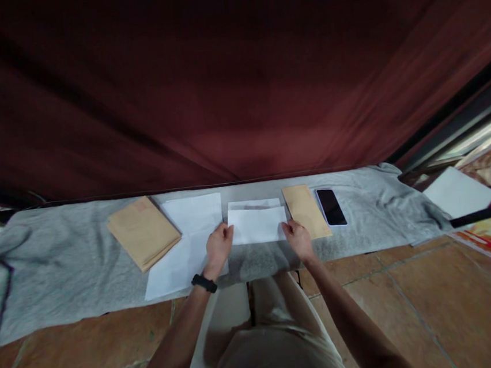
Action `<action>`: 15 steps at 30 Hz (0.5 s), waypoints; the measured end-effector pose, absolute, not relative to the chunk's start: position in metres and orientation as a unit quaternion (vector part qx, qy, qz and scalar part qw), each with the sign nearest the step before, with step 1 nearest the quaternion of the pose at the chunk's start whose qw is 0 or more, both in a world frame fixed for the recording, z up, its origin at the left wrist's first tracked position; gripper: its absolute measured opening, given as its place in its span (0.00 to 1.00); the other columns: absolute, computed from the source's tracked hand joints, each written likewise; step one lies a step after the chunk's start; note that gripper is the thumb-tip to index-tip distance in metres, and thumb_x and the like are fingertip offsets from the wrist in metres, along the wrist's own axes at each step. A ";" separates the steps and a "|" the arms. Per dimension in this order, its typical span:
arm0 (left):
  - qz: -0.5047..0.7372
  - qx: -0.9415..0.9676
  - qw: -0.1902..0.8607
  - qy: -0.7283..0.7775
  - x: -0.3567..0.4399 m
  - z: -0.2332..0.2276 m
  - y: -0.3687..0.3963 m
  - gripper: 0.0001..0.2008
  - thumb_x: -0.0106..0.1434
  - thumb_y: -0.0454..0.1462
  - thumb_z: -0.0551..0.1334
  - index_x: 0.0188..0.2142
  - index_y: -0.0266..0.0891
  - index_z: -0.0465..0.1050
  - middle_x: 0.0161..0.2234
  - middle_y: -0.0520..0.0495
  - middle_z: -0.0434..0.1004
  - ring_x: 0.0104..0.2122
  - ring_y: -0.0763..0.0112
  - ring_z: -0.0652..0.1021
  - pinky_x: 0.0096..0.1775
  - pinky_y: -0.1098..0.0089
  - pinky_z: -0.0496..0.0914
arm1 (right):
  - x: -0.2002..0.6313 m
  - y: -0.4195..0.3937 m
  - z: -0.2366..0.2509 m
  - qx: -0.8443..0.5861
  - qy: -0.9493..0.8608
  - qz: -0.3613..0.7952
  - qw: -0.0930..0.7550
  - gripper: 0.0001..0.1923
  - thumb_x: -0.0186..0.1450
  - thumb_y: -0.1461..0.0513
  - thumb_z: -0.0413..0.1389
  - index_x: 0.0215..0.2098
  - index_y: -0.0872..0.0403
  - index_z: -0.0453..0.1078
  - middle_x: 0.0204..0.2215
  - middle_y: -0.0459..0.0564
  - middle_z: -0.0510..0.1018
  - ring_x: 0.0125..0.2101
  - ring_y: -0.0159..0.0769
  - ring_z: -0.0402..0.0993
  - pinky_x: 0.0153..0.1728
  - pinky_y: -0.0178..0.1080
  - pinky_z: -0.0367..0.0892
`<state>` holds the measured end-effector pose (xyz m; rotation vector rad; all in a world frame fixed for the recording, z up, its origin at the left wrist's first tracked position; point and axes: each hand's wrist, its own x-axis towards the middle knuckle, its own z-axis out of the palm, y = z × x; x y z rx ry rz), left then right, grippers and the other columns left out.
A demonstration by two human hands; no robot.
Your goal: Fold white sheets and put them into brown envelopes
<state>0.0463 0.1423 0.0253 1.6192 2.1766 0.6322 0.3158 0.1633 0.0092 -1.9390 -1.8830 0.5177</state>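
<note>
Near the centre of the frame, our left hand (219, 245) is nearly closed, thumb and fingers pinching the left edge of the folded paper (258, 226). Our right hand (297, 238) pinches its right edge in much the same way. The paper lies low between them, a second edge showing above the front layer, so we judge it is folded unevenly. If we press it flat like this, the crease could set crooked; if one hand pulls harder, the layers could slide apart or the sheet could skew.

Just right of centre, the single brown envelope (306, 210) lies partly under our right hand, so a sideways sweep might push it into the phone (331, 207) beside it. We cannot tell whether the envelope holds anything. Left of centre, the envelope stack (143, 231) overlaps the white sheets (171, 272); tugging those could drag the stack along. Its contents are hidden from us too. Everything here rests on the grey cloth (373, 200), whose soft wrinkles could spoil a clean fold.
</note>
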 end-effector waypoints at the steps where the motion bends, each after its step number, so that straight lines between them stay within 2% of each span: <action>1: 0.200 0.570 0.168 0.779 0.048 0.026 0.145 0.13 0.71 0.43 0.56 0.34 0.42 0.72 0.28 0.50 0.77 0.30 0.69 0.76 0.33 0.71 0.60 | 0.314 0.165 0.010 -0.699 -0.670 0.177 0.178 0.15 0.74 0.55 0.49 0.40 0.53 0.75 0.34 0.53 0.82 0.34 0.37 0.78 0.32 0.33 0.59; 4: 0.154 0.564 0.146 0.798 0.052 0.029 0.152 0.13 0.73 0.45 0.55 0.40 0.42 0.74 0.33 0.48 0.81 0.34 0.65 0.79 0.33 0.70 0.61 | 0.308 0.171 0.012 -0.718 -0.664 0.155 0.141 0.15 0.75 0.55 0.49 0.45 0.54 0.76 0.37 0.56 0.83 0.37 0.38 0.80 0.34 0.33 0.61; 8: 0.123 0.557 0.128 0.812 0.057 0.032 0.159 0.14 0.74 0.46 0.53 0.42 0.43 0.75 0.36 0.46 0.83 0.37 0.62 0.82 0.35 0.69 0.63 | 0.302 0.177 0.015 -0.731 -0.661 0.130 0.105 0.17 0.76 0.55 0.48 0.47 0.55 0.75 0.38 0.58 0.84 0.38 0.39 0.81 0.36 0.34 0.62; 15: 0.099 0.553 0.112 0.820 0.061 0.032 0.170 0.16 0.74 0.46 0.51 0.48 0.43 0.75 0.38 0.43 0.84 0.40 0.60 0.83 0.37 0.68 0.68 | 0.294 0.188 0.017 -0.741 -0.659 0.104 0.079 0.16 0.76 0.55 0.48 0.46 0.55 0.75 0.38 0.57 0.84 0.38 0.39 0.82 0.36 0.34 0.65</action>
